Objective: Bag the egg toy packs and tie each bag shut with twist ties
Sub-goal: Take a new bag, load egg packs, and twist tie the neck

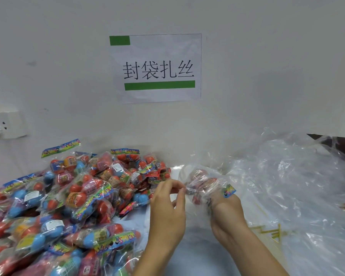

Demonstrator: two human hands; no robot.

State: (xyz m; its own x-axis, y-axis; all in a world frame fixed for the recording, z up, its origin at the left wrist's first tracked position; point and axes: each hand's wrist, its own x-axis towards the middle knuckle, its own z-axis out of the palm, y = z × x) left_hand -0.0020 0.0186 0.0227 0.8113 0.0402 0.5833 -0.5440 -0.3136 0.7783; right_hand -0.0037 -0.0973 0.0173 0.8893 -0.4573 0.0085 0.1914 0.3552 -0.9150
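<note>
A big heap of egg toy packs (pixel 68 196), red and blue eggs in clear wrappers with colourful headers, covers the left of the table. My right hand (pixel 225 212) grips one egg toy pack (pixel 202 185) that sits inside a clear plastic bag (pixel 213 176), held above the table. My left hand (pixel 167 208) pinches the bag's edge at its left side with thumb and fingertips. Yellow twist ties (pixel 271 232) lie on the table to the right of my right wrist.
A large pile of clear plastic bags (pixel 287 176) fills the right side. A white wall stands close behind, with a paper sign (pixel 157 68) and a power socket (pixel 4 124) at the left. A bare strip of table (pixel 197 255) runs between my forearms.
</note>
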